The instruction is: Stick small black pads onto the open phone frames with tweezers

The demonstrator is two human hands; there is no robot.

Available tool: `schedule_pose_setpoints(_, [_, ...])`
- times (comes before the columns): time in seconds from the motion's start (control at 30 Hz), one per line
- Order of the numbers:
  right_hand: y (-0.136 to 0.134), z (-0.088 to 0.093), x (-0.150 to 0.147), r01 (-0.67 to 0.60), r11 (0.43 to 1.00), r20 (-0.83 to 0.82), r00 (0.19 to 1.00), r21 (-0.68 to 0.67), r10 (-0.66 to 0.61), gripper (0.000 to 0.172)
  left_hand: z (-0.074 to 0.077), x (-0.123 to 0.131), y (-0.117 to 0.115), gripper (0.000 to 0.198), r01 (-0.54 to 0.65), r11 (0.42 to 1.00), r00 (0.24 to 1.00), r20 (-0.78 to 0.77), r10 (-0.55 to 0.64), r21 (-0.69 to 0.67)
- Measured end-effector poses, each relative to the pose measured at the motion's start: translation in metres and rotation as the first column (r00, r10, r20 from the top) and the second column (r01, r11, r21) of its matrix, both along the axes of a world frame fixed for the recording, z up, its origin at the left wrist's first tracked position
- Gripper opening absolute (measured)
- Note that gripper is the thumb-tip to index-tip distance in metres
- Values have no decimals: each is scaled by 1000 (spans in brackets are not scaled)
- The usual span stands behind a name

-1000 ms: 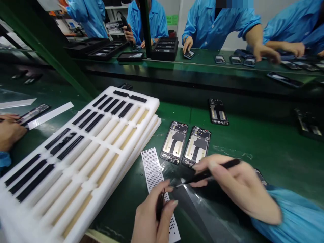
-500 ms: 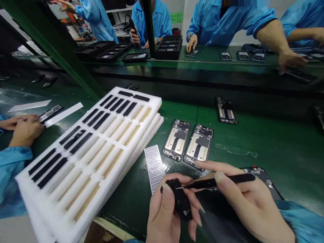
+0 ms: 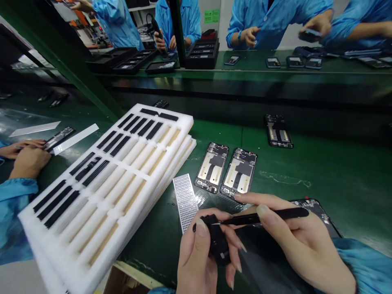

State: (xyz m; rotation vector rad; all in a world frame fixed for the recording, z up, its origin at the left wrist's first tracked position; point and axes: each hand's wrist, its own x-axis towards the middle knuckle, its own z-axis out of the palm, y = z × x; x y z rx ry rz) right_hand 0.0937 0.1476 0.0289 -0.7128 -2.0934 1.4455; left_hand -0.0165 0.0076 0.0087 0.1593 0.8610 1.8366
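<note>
My left hand (image 3: 199,253) is closed around a small black plastic part (image 3: 219,245), held low in front of me. Black tweezers (image 3: 254,218) are gripped in my right hand (image 3: 300,241), their fine tip touching the upper end of the part. Just beyond lie two opened phones (image 3: 212,167) side by side, the right one (image 3: 239,171) near my right fingertips. A white sheet of small black dots (image 3: 185,200) rests left of them. Partly hidden behind my right hand is another opened phone (image 3: 318,212).
A stack of white foam trays (image 3: 143,175) with black strips in some slots stands at left. One more opened phone (image 3: 278,130) lies farther back. A co-worker's hands (image 3: 29,157) work at the far left. Across a raised ledge (image 3: 245,75), several co-workers in blue handle phones.
My hands and the tweezers hold nearly the same pose. The opened phone at the back has shifted slightly right. Across the ledge, a co-worker has lifted a phone and let go of another.
</note>
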Motion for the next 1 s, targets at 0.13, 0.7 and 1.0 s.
schedule_pose_setpoints(0.13, [1,4,0,-9,1000,2,1000,-27,9,28,0,1,0,38,11,1000,1000,14,-11,-17])
schedule_pose_setpoints(0.7, [-2,4,11,-95,980,-58,993,176,107,30,8,3,5,29,-31,989,997,-73,20,-147])
schedule_pose_setpoints(1.0, [50,-23,33,14,988,54,999,-155,-6,40,-9,-12,-22,27,-470,820,385,-912,-143,-327])
